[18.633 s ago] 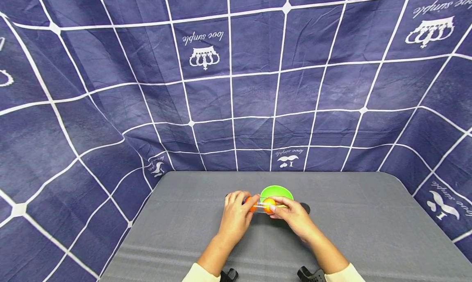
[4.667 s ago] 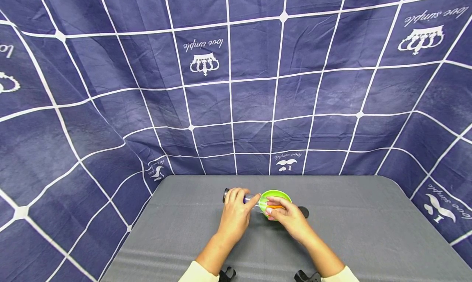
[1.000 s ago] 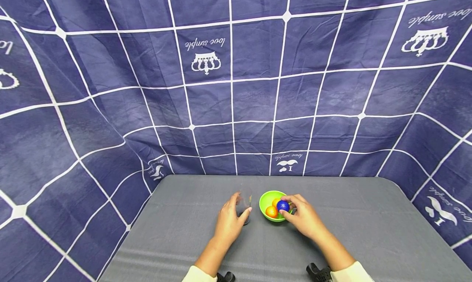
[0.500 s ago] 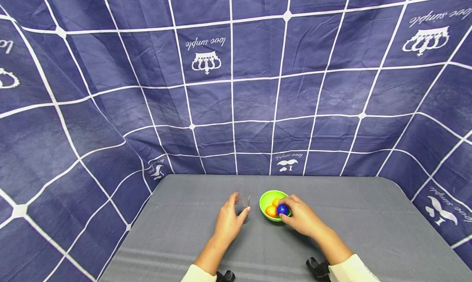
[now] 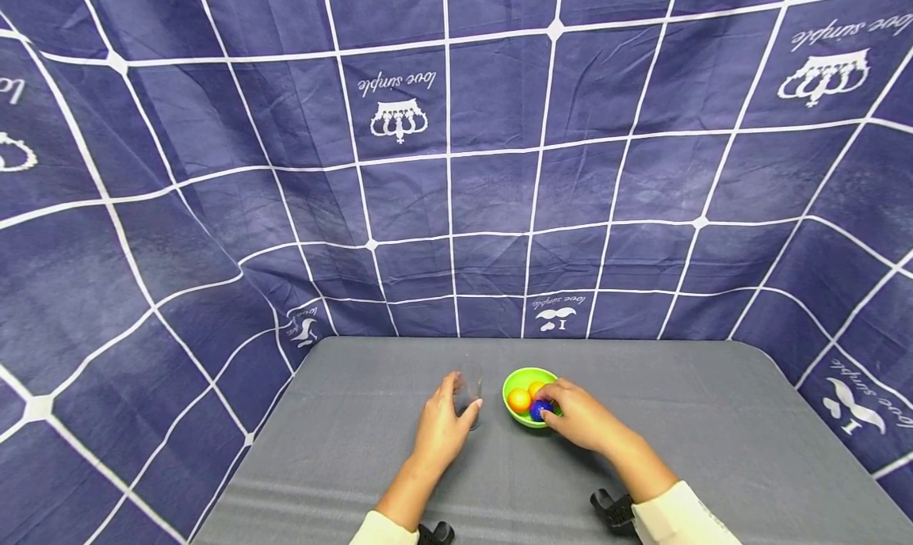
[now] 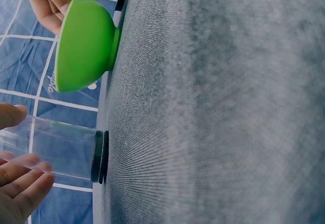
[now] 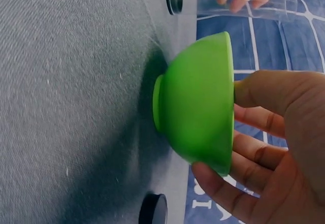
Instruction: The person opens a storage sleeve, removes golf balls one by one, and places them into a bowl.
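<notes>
A clear plastic tube (image 6: 66, 150) stands upright on its black end (image 6: 100, 155), with no ball inside. My left hand (image 5: 442, 424) holds it, thumb and fingers on opposite sides. To its right a green bowl (image 5: 515, 380) sits on the table, holding orange balls (image 5: 519, 401) and a blue ball (image 5: 540, 411). With thumb and fingers my right hand (image 5: 579, 415) pinches the blue ball low inside the bowl, beside the orange ones. In the right wrist view one finger (image 7: 213, 181) lies against the outside of the bowl. The bowl wall hides the balls in both wrist views.
A round black cap (image 7: 153, 209) lies on the table close to the bowl, hidden from the head view behind the right hand. The grey cloth-covered table (image 5: 357, 418) ends at a blue curtain (image 5: 492, 188) with white lines, at the back and both sides.
Earlier both hands held the tube sideways by the bowl, with balls inside it. It now stands upright. Over the last second my right hand has lowered the blue ball deeper into the bowl.
</notes>
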